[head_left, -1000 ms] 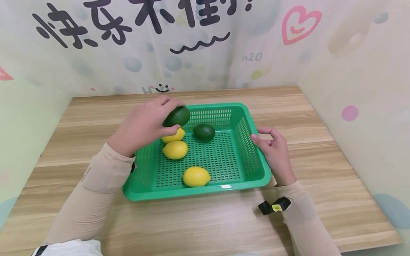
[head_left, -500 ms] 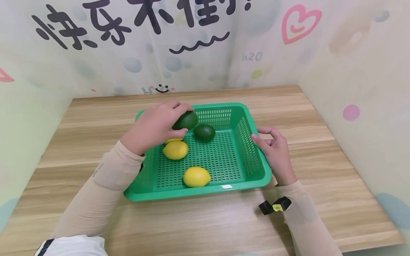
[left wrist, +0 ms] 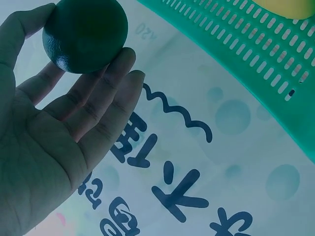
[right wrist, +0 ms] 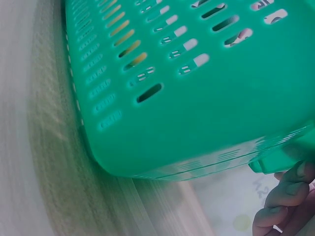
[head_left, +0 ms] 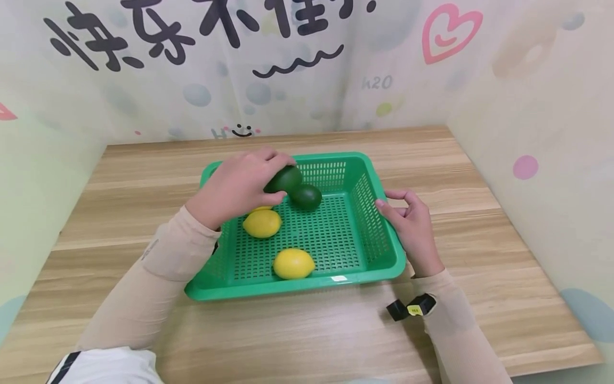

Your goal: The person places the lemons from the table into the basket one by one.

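Now, left hand (head_left: 233, 188): fingers curled round a dark green avocado (head_left: 284, 179), at twelve o'clock inside the green basket (head_left: 379, 224).
Neighbour: second avocado (head_left: 307, 197), touching it at four o'clock.
Right hand (head_left: 411, 228): fingers loosely curled, empty, at the basket's three o'clock rim.
Lemons (head_left: 261, 223): at the basket's nine and six o'clock.

Glossy, seemingly plastic basket (head_left: 384, 250); wood-grain table (head_left: 479, 224)
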A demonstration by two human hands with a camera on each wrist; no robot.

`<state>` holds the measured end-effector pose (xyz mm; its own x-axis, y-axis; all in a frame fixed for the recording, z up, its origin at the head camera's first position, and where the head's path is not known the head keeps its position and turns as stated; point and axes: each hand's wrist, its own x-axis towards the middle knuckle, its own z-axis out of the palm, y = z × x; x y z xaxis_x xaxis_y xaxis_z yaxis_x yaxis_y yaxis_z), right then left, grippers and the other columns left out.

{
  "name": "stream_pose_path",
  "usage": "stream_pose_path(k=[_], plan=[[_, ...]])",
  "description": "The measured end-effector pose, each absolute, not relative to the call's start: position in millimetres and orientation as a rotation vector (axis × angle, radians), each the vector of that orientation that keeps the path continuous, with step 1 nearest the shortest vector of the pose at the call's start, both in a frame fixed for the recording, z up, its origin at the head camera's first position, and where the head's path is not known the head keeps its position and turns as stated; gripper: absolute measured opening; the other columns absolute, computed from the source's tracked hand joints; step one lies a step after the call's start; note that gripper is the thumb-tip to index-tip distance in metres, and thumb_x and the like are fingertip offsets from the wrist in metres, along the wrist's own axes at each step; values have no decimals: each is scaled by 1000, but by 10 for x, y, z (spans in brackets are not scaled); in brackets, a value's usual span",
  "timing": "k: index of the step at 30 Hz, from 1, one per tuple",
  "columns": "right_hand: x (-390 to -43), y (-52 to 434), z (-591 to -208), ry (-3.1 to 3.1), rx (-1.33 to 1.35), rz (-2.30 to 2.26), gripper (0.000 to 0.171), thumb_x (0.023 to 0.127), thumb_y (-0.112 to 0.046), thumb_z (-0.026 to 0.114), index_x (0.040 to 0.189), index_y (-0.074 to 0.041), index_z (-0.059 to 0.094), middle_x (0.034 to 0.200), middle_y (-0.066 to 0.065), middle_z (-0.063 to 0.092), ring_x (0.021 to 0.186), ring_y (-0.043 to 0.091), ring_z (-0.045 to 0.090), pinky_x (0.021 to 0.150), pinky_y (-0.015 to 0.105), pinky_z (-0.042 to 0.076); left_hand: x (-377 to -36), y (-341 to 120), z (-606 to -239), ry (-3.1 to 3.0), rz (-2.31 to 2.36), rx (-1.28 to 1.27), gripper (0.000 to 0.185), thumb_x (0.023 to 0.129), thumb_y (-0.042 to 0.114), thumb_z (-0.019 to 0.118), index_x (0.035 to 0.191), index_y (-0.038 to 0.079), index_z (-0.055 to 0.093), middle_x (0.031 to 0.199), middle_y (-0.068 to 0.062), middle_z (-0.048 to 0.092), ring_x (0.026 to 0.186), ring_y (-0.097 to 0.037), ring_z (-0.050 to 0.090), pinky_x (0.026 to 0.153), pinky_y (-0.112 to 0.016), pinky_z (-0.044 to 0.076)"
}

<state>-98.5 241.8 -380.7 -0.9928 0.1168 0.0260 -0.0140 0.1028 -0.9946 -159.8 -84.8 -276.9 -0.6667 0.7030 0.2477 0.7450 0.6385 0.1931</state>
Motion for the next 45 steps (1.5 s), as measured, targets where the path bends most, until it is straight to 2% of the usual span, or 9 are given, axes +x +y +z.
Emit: stream_pose_path(k=[9,25,34,45], plan=[[-980,2429,-3813,-2261,-106,2037,44,100,-26,70,130,1,54,84,16,77,69,27,77,58,37,61,-1572,-762,-2769,-2644,-382,-1266,46,86,20,79,128,6,65,114,-12,67,78,-26,62,64,-37,53],[-1003,2420,-3830,-2267,-90,2039,44,100,-27,70,130,2,54,87,19,77,71,30,77,59,39,62,-1525,-536,-2714,-2654,-215,-1387,45,85,18,79,125,10,61,105,-11,64,64,-23,60,55,-35,53],[-1010,2430,-3820,-2282,-103,2023,43,101,-27,69,130,1,54,86,17,77,72,28,77,59,38,62,-1559,-407,-2718,-2644,-168,-1472,45,84,19,81,123,11,61,102,-9,64,77,-21,62,60,-35,56],[-1006,2434,-3826,-2263,-98,2039,42,100,-25,70,129,1,54,84,15,77,71,27,77,59,38,62,-1652,-266,-2798,-2603,-152,-1526,46,81,19,78,124,13,62,100,-7,63,78,-19,61,60,-35,55]])
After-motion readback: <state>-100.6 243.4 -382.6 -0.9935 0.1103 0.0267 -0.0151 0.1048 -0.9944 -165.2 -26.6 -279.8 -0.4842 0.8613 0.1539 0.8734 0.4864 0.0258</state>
